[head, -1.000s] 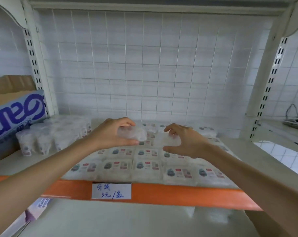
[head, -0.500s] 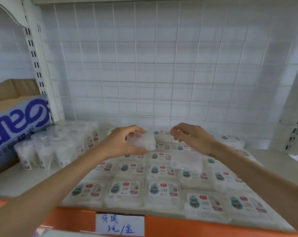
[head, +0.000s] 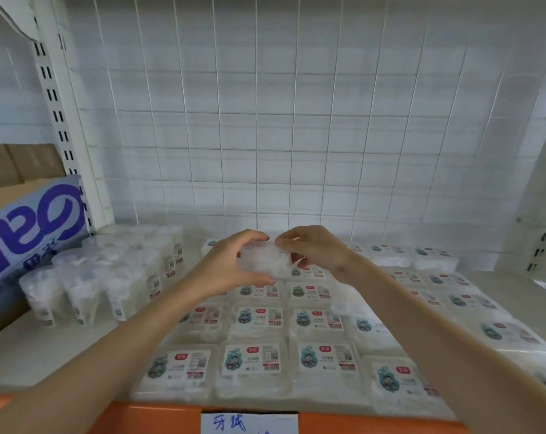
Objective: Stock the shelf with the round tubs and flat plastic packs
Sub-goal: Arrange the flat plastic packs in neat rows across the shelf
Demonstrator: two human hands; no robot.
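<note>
Looking down from the head view, a pale, smooth shelf [head: 46, 349] with a glossy orange front edge [head: 146, 418] carries rows of flat packs [head: 252, 364]. They are rectangular, of cloudy translucent plastic, each with a white printed label showing a teal figure and a red barcode patch, and they lie edge to edge over the middle and right of the shelf. To their left stands a tight cluster of round tubs [head: 109, 270], upright and tapered, of the same milky plastic with narrow labels down their sides. Beside the tubs sits a cardboard box [head: 30, 220] with a blue-and-white printed face. A white wire grid [head: 265, 120] backs the shelf, and a slotted metal post [head: 58, 104] rises at the left. A handwritten paper tag [head: 249, 422] is stuck on the orange edge (only partly in frame).

Above the far rows, one held pack [head: 265, 260] is lifted off the others, its crinkled clear surface blurred. The left hand [head: 224, 267] wraps it, fingers [head: 249, 235] curled over its top and the thumb under its near edge. The right hand [head: 321, 252] meets it from the other side, fingers [head: 288, 239] bent and pinching the pack's upper right corner.
</note>
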